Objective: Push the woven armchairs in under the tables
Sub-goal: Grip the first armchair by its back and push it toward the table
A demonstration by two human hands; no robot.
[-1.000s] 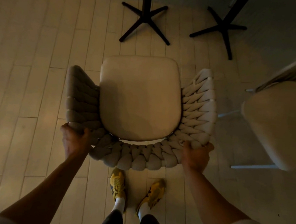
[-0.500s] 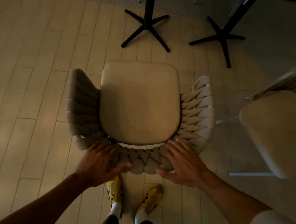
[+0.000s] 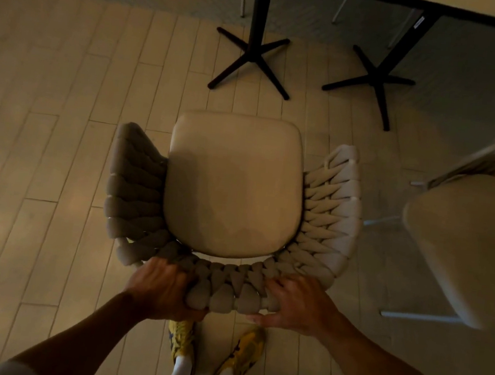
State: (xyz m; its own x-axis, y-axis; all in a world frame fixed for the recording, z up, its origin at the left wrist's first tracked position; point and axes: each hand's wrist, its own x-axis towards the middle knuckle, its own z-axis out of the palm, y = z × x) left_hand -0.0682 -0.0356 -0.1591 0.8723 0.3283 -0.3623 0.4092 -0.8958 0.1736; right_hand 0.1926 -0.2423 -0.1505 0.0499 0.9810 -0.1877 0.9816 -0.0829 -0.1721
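A beige woven armchair (image 3: 234, 186) with a padded seat stands on the plank floor right in front of me, its curved backrest nearest to me. My left hand (image 3: 162, 291) grips the left part of the backrest's top. My right hand (image 3: 295, 305) lies on the right part of it, fingers over the weave and thumb below. Ahead of the chair stand the black cross-foot pedestals of two tables, one (image 3: 252, 56) straight ahead and one (image 3: 376, 78) further right. The table edge (image 3: 442, 9) shows at the top right.
A second beige armchair (image 3: 466, 241) with thin pale legs stands close on the right. My yellow shoes (image 3: 217, 349) are just behind the chair. Pale chair legs show at the far top under the tables. Bare floor lies to the left.
Both hands left the rear corners of the chair, moved inward and now hold the middle of the backrest. The chair sits a little further from me, and the table edge came into view.
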